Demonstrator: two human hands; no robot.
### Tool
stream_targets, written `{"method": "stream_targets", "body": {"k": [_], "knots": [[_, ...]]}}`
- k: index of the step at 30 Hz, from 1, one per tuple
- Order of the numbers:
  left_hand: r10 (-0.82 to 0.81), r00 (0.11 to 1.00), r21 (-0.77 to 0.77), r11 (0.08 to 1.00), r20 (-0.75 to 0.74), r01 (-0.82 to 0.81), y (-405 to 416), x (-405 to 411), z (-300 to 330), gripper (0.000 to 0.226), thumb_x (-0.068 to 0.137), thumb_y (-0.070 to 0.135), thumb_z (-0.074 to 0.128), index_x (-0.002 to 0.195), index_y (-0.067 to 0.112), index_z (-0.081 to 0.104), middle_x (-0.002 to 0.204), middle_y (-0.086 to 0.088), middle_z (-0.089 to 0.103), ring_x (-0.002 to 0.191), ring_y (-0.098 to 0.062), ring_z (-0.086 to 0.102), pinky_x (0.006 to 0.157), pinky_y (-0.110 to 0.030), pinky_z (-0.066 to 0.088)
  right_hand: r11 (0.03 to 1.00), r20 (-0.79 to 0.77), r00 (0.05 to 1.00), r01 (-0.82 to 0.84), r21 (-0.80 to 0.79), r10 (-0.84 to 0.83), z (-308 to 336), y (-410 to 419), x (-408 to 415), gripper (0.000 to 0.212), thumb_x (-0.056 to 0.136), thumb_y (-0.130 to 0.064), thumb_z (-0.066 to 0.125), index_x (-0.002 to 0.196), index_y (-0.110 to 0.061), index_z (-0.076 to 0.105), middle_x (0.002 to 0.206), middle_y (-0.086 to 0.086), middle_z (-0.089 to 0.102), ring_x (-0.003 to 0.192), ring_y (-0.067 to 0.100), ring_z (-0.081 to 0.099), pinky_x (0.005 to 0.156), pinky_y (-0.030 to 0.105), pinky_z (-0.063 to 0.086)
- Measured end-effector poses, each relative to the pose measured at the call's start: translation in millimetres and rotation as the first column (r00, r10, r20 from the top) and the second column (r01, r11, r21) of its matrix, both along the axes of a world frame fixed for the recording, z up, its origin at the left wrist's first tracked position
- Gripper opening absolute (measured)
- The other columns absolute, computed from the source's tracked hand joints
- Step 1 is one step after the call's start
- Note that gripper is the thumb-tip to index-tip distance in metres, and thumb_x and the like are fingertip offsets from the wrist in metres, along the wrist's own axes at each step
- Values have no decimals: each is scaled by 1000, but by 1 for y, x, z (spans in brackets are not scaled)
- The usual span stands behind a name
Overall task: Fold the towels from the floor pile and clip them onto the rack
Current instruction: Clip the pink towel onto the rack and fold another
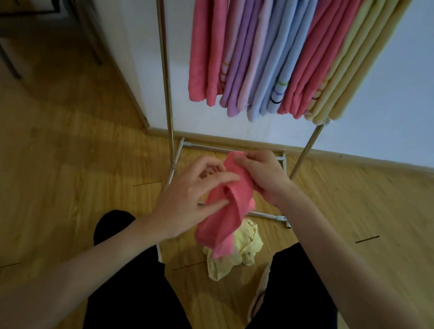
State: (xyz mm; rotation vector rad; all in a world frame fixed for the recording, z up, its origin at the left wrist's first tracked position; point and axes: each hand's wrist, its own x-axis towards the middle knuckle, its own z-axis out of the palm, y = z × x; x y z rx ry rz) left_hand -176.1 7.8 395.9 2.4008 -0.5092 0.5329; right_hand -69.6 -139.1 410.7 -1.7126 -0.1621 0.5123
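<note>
A crumpled pink towel (227,215) hangs in the air between my hands, above the floor. My right hand (262,174) pinches its upper edge near the top. My left hand (193,191) pinches a fold of it lower down, thumb and fingers curled round the cloth. Below it a pale yellow towel (240,252) lies bunched on the wooden floor between my legs. The metal rack (168,62) stands ahead against the wall, with several folded towels (279,49) in pink, purple, blue and yellow hanging from it.
The rack's base bars (267,215) lie on the floor just past the yellow towel. A white wall and skirting board run behind. Dark furniture legs (10,37) stand at the far left. My black-trousered legs fill the bottom of the view.
</note>
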Motion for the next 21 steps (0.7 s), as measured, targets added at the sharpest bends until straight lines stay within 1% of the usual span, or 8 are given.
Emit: {"method": "stream_targets", "body": {"k": [2,6,8,10,13,17,19,21], "knots": [[-33,998,76,997,51,29,-1,3,6,32,83,21,67,115,18,63,113,-4,48,101,-15,51,89,-25,45,998,-62,997,-53,41,55,4,1,-4,21,96,-12,54,89,7,61,60,8,44,38,5,43,37,17,37],[-53,992,110,993,117,40,0,13,17,13,86,13,60,94,8,68,105,-2,53,98,-15,52,86,-30,45,995,-133,988,-70,65,78,6,1,-5,20,96,-11,54,90,5,64,63,7,49,49,8,51,47,21,49],[-29,994,14,1000,109,28,-2,20,25,6,87,7,60,88,5,65,99,-2,57,94,-14,55,83,-28,45,993,-168,982,-74,97,89,7,-2,-6,17,95,-11,53,94,1,65,65,5,56,56,11,56,54,22,53],[40,998,-137,990,56,-31,-4,27,35,7,88,4,57,86,7,62,90,2,59,86,-10,57,78,-24,45,981,-188,973,-99,170,131,6,-7,-7,22,96,-11,51,106,3,64,81,11,62,72,19,62,69,29,56],[150,985,-365,915,-85,-171,-7,39,46,12,93,8,52,86,12,61,77,9,60,73,-2,56,66,-17,42,970,-172,976,-98,222,138,1,-16,-12,27,99,-18,48,107,0,65,89,15,63,84,26,62,82,36,55],[170,972,-514,826,-162,-230,-10,51,57,14,95,6,49,86,8,60,75,4,58,70,-3,54,65,-15,39,963,-43,983,-167,211,179,-8,-36,-25,38,93,-34,56,100,2,62,89,14,64,86,25,64,87,40,52],[171,974,-544,808,-151,-226,-13,54,64,14,95,6,50,86,8,59,73,4,56,67,-2,52,62,-14,39,967,92,971,-231,112,221,-13,-44,-33,30,87,-22,68,98,5,59,89,13,65,84,22,65,84,40,53],[174,976,-564,796,-132,-219,-15,57,70,14,96,6,50,86,10,59,72,7,54,66,2,50,61,-12,37,963,227,937,-265,-39,267,-20,-49,-36,18,79,-5,74,91,-2,60,83,7,64,76,15,64,75,37,55]]}}
